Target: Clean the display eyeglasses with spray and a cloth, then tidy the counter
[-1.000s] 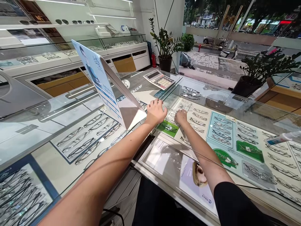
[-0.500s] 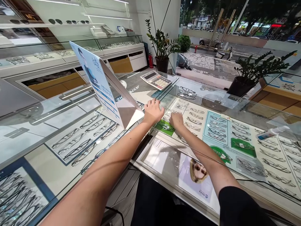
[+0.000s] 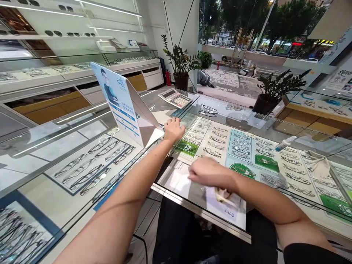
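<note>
My left hand [image 3: 173,129] rests flat on the glass counter top [image 3: 247,124], fingers spread, next to the base of a tilted blue and white sign board [image 3: 121,102]. My right hand [image 3: 206,173] hovers low over the near part of the glass, blurred, fingers curled; I cannot make out anything in it. Under the glass lie trays of eyeglass frames [image 3: 217,141] and a printed leaflet with a face [image 3: 225,200]. A calculator [image 3: 175,97] sits farther back on the counter.
A small spray bottle [image 3: 286,142] and a grey cloth [image 3: 316,163] lie on the glass to the right. Potted plants [image 3: 180,66] stand behind the counter. Another glass case with frames [image 3: 90,163] runs along the left. Wall shelves hold more glasses.
My right hand has pulled back from beside my left hand toward me along the glass. The view has shifted right and tilted, bringing the cloth into sight. My left hand stays put.
</note>
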### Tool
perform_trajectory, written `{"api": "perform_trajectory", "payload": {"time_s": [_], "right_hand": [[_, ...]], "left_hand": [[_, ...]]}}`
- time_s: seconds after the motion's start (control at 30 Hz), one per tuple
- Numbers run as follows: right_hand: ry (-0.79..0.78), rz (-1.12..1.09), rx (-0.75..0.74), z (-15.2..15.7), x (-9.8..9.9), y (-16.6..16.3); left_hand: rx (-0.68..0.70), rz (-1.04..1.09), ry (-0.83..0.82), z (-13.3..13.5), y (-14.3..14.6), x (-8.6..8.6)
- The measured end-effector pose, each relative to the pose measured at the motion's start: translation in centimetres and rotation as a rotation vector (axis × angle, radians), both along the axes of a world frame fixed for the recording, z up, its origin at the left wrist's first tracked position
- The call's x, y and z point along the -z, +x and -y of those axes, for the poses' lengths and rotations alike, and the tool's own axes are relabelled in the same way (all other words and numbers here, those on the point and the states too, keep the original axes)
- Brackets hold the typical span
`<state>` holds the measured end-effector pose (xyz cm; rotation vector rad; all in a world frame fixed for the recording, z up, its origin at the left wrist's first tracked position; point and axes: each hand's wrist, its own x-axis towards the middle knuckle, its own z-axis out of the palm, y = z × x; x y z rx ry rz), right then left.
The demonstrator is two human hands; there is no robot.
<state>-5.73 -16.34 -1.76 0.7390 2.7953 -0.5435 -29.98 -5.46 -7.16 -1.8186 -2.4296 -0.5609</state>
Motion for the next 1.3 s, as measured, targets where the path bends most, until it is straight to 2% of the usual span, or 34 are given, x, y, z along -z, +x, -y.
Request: {"api": "perform_trajectory", "payload": {"time_s": [0.1,0.17,0.27,0.37,0.53,0.7,0.87,1.03,1.17,1.23,1.3], "right_hand": [[0.19,-0.034,0.284,-5.8,-3.9,0.2],[0.365,-0.048,0.42,-10.9,-4.7,0.1],[0.537,-0.088,0.517,-18.1,-3.6,-0.2],[0.572,-0.085,0.505,-23.2,-1.8,-0.7],[0.559,-0.058,0.5,-28.1,0.3,-2.9],[0.534,-0.001,0.532,-31.1,1.5,-4.9],[0.574,-0.014,0.561,-31.1,2.1,-5.5],[0.59,-0.048,0.547,-27.8,1.2,-4.5],[0.612,-0.1,0.516,-22.7,-1.4,-3.1],[0.6,-0.142,0.478,-18.8,-3.1,-1.9],[0.496,-0.23,0.389,-14.0,-4.6,-0.4]], "left_hand": [[-0.012,-0.011,0.002,0.1,0.1,0.1],[-0.01,-0.014,0.002,0.0,0.0,0.2],[0.011,-0.016,-0.009,-0.3,-0.3,0.6],[0.031,-0.017,-0.056,-0.5,-0.7,0.8],[0.041,-0.012,-0.101,-0.7,-1.0,0.8],[0.022,-0.005,-0.174,-0.7,-0.9,0.4],[0.012,-0.012,-0.196,-0.7,-0.7,0.3],[0.004,-0.007,-0.198,-0.7,-0.6,0.1],[0.011,-0.014,-0.206,-0.7,-0.6,0.0],[0.014,-0.022,-0.214,-0.8,-0.6,0.1],[0.009,-0.029,-0.212,-0.9,-0.7,0.2]]}}
